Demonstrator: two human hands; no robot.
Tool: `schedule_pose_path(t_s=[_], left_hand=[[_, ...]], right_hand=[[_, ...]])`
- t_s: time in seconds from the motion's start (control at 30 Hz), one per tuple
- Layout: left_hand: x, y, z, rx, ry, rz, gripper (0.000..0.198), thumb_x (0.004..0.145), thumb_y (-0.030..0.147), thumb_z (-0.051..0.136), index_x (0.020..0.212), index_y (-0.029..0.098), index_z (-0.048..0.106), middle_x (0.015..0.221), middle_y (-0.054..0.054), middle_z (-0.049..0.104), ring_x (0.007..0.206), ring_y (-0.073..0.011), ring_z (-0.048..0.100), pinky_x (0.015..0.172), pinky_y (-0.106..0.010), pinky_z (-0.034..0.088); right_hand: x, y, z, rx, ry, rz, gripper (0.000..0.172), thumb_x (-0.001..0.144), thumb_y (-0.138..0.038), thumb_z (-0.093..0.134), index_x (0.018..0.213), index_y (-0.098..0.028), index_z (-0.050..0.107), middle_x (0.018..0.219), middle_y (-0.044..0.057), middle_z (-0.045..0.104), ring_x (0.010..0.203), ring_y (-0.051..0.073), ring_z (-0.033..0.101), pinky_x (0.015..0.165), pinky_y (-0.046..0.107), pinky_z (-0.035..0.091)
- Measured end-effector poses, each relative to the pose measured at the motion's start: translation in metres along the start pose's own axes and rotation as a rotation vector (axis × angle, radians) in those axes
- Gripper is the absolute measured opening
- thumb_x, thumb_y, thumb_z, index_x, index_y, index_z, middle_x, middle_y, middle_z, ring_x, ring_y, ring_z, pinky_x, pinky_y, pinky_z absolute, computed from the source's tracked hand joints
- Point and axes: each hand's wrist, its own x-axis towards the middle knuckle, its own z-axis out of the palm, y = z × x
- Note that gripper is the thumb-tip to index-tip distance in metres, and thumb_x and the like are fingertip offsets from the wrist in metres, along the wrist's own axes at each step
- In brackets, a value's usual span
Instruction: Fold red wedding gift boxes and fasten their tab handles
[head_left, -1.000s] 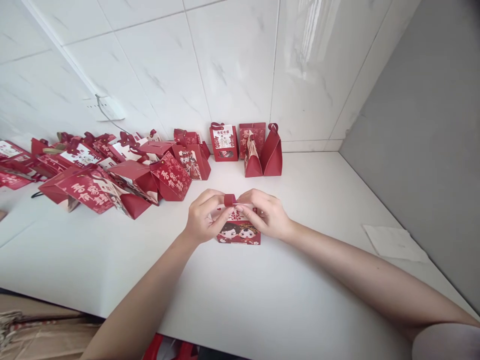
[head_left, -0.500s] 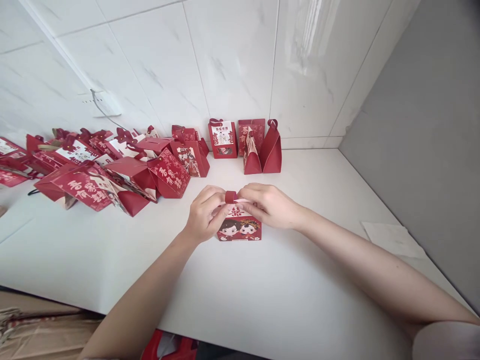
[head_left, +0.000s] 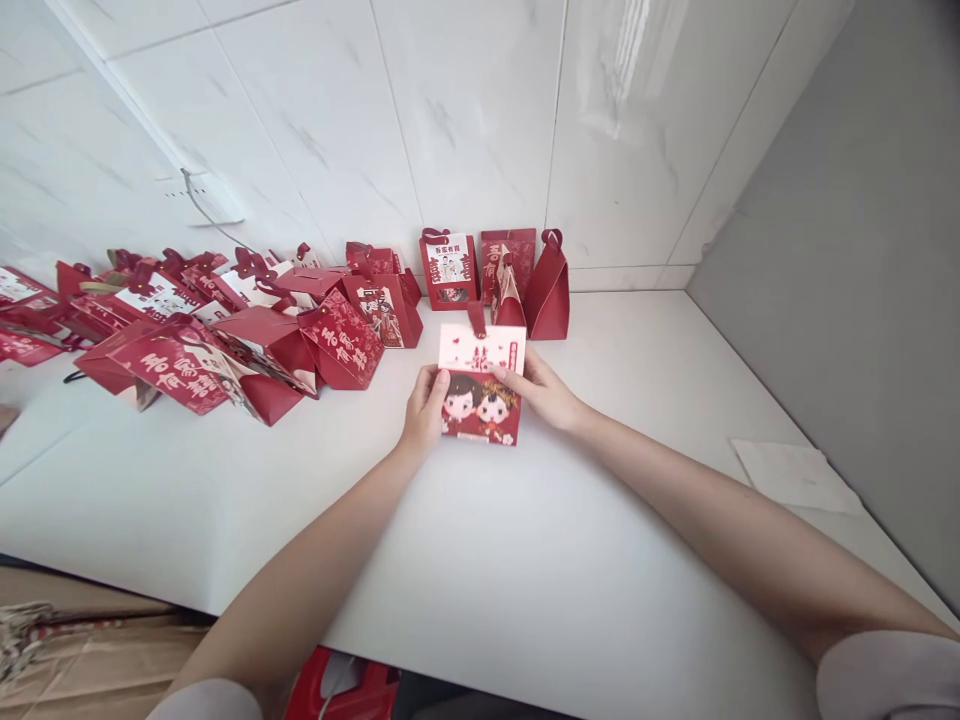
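Observation:
Between my two hands is a small red and white gift box [head_left: 480, 405], its front printed with two cartoon faces. A dark red ribbon loop [head_left: 477, 318] stands up from its top edge. My left hand [head_left: 426, 408] grips the box's left side, thumb on the front. On the opposite side my right hand [head_left: 547, 388] holds it, with the thumb pressed across the front and the other fingers partly hidden behind. Whether the box's base touches the table is hard to tell.
Several red gift boxes [head_left: 172, 365] crowd the table's left side. Others, including a red box with a white label [head_left: 448, 272] and a tapered red box [head_left: 548, 290], stand against the tiled wall. A white paper [head_left: 796, 475] lies at right; a grey panel [head_left: 847, 250] bounds that side.
Both hands have left the ribbon at the top and now hold the box by its sides. The box has shifted slightly up the view, its front and ribbon loop now showing more.

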Motion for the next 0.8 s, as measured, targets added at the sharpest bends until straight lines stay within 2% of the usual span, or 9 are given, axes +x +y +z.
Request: schedule_pose_path(t_s=[0.1,0.23,0.3,0.37,0.43,0.5,0.63,0.7,0.8], left_hand=[[0.013,-0.015,-0.004,-0.006,-0.108,-0.135,0.053,0.086,0.067,0.052,0.095,0.017,0.064,0.097,-0.007,0.071,0.097,-0.0231,0.065,0.09,-0.034,0.049],[0.018,-0.017,-0.009,-0.037,-0.114,-0.128,0.053,0.084,0.066,0.057,0.101,0.017,0.068,0.098,-0.005,0.072,0.097,-0.023,0.065,0.093,-0.034,0.048],[0.018,-0.016,-0.008,-0.088,-0.083,-0.141,0.054,0.082,0.066,0.06,0.102,0.016,0.069,0.101,-0.006,0.073,0.098,-0.0229,0.066,0.093,-0.034,0.048],[0.02,-0.014,-0.006,-0.179,-0.036,-0.181,0.056,0.081,0.065,0.062,0.104,0.015,0.07,0.105,-0.008,0.073,0.099,-0.0231,0.066,0.092,-0.033,0.049],[0.023,-0.012,-0.006,-0.259,0.017,-0.257,0.059,0.08,0.065,0.062,0.11,0.015,0.069,0.109,-0.01,0.073,0.095,-0.0235,0.068,0.084,-0.033,0.053],[0.027,-0.01,-0.009,-0.265,0.04,-0.342,0.064,0.079,0.067,0.061,0.117,0.016,0.067,0.108,-0.011,0.073,0.085,-0.0231,0.07,0.07,-0.031,0.054],[0.03,-0.007,-0.017,-0.144,-0.114,-0.432,0.078,0.081,0.078,0.047,0.127,0.017,0.062,0.081,-0.009,0.074,0.055,-0.0186,0.064,0.047,-0.026,0.044],[0.027,-0.006,-0.019,-0.115,-0.207,-0.415,0.086,0.082,0.081,0.038,0.135,0.016,0.056,0.067,-0.006,0.07,0.045,-0.0172,0.059,0.044,-0.026,0.041],[0.022,-0.002,-0.018,-0.1,-0.251,-0.341,0.087,0.086,0.074,0.041,0.153,0.019,0.03,0.065,-0.003,0.07,0.046,-0.0164,0.061,0.048,-0.025,0.043]], right_hand=[[0.004,0.024,-0.015,0.037,-0.097,0.17,0.057,0.095,-0.059,0.051,0.139,-0.023,0.045,0.141,0.009,0.056,0.127,0.025,0.056,0.112,0.045,0.043],[0.003,0.03,-0.028,-0.017,-0.156,0.175,0.066,0.093,-0.064,0.051,0.145,-0.025,0.042,0.147,0.009,0.052,0.135,0.027,0.049,0.12,0.049,0.031],[0.003,0.03,-0.029,0.029,-0.2,0.12,0.075,0.09,-0.064,0.056,0.15,-0.025,0.034,0.148,0.011,0.049,0.136,0.027,0.048,0.118,0.048,0.034],[0.003,0.032,-0.027,0.097,-0.223,0.069,0.093,0.085,-0.062,0.065,0.157,-0.028,0.016,0.144,0.012,0.053,0.129,0.027,0.054,0.112,0.048,0.041],[0.003,0.036,-0.026,0.11,-0.206,0.045,0.111,0.08,-0.059,0.072,0.158,-0.031,-0.001,0.134,0.012,0.059,0.116,0.026,0.063,0.103,0.048,0.049],[0.002,0.038,-0.025,0.054,-0.181,0.036,0.118,0.077,-0.054,0.078,0.158,-0.032,-0.006,0.127,0.01,0.063,0.105,0.025,0.067,0.097,0.046,0.053],[0.001,0.037,-0.023,-0.039,-0.123,0.054,0.103,0.078,-0.048,0.078,0.157,-0.029,0.015,0.127,0.009,0.065,0.109,0.024,0.066,0.098,0.043,0.053],[0.001,0.036,-0.024,-0.09,-0.086,0.091,0.085,0.082,-0.051,0.073,0.152,-0.025,0.031,0.113,0.008,0.071,0.097,0.023,0.07,0.091,0.041,0.057],[0.002,0.035,-0.025,-0.164,-0.065,0.125,0.05,0.09,-0.056,0.06,0.124,-0.019,0.058,0.083,0.005,0.073,0.071,0.02,0.07,0.076,0.036,0.058]])
